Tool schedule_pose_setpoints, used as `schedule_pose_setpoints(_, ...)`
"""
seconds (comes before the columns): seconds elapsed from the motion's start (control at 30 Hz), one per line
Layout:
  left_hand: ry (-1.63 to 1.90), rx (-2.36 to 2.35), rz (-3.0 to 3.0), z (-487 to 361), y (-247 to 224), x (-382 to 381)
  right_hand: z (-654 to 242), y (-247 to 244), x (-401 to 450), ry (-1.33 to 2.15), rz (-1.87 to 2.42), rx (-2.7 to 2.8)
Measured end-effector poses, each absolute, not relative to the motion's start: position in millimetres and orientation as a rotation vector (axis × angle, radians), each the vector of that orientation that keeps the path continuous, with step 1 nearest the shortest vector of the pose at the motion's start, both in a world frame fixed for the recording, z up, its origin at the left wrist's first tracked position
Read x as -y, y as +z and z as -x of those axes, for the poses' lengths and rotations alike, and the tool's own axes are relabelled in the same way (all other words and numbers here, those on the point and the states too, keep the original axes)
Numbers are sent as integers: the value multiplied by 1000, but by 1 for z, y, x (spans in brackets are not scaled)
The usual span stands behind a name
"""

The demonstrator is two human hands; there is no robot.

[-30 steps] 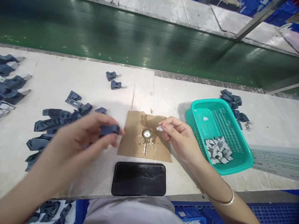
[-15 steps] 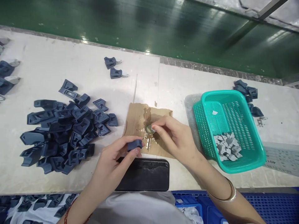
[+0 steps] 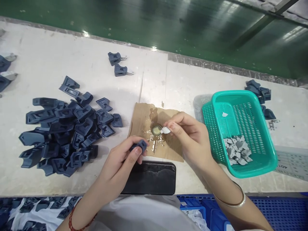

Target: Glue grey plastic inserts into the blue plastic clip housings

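Observation:
My left hand (image 3: 120, 163) is closed on a dark blue plastic part (image 3: 140, 146) above the near left edge of a brown cardboard piece (image 3: 141, 117). Between the thumb and fingers of my right hand (image 3: 192, 138) is a small white-grey piece (image 3: 165, 130), its narrow end toward the left. Just left of that piece, a small round cap (image 3: 157, 129) with pale yellowish content lies on the cardboard. Wet, shiny spots surround the cap. A black phone (image 3: 151, 179) lies just below the cardboard, partly covered by my left hand.
A heap of dark blue parts (image 3: 64, 128) spreads over the left of the white table (image 3: 183, 80). Two joined parts (image 3: 120, 70) lie farther back. At the right stands a green basket (image 3: 264, 160) with grey-white pieces; more blue parts (image 3: 266, 93) lie behind it.
My right hand has drawn the small piece rightward, off the cap, showing more of both. The blue part in my left hand has turned. The whole view has shifted slightly.

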State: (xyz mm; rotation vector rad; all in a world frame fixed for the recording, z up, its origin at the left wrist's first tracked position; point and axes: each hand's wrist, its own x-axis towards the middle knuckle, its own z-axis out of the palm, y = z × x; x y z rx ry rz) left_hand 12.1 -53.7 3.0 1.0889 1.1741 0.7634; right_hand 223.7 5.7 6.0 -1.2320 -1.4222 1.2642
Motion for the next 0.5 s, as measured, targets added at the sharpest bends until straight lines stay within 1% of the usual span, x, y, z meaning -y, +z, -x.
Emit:
schedule_pose_setpoints(0.17, 695, -1143, -1195, -13, 2, 52, -216, 10, 0, 1396, 1202, 1323)
schedule_pose_setpoints(0.37, 674, -1136, -1225, -14, 1, 52, -209, 15, 5, 1448, 1108, 1421)
schedule_pose_setpoints(0.5, 655, -1146, -1242, -13, 2, 52, -206, 15, 6, 1424, 1111, 1471)
